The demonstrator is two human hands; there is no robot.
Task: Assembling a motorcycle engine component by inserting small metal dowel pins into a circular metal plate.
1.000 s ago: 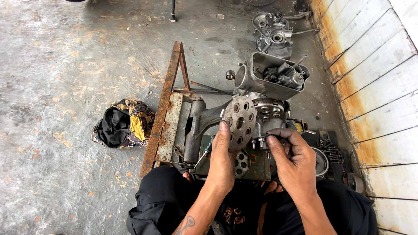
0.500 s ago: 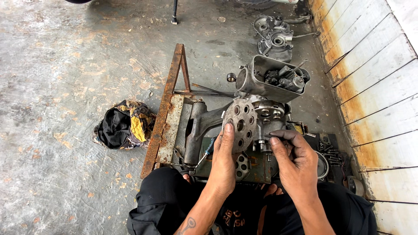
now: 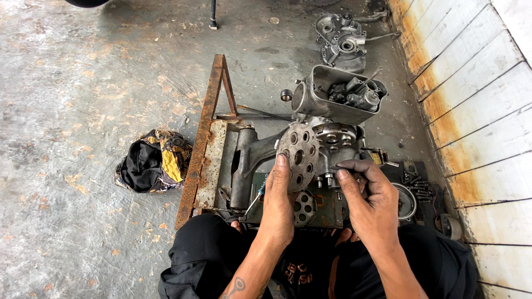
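Note:
My left hand (image 3: 280, 202) holds a round, rusty metal disc with several holes (image 3: 298, 155) upright by its lower edge, in front of me. My right hand (image 3: 370, 202) is just to the right of the disc, fingertips pinched at small bolts (image 3: 327, 178) under a grey clutch assembly (image 3: 334, 141). That assembly sits on a greasy engine part with a grey arm (image 3: 249, 158), resting on a rusty metal stand (image 3: 208, 138). A second holed disc (image 3: 303, 207) lies below my left hand.
A metal tub (image 3: 332, 105) of small engine parts stands behind the assembly. An engine casing (image 3: 339, 36) lies farther back. A black and yellow rag (image 3: 152, 161) lies on the concrete floor to the left. A white tiled wall (image 3: 476, 105) runs along the right. Loose parts (image 3: 418, 191) lie near it.
The holed disc has tilted more upright in my left hand. My right hand's fingers have shifted slightly lower toward the small bolts.

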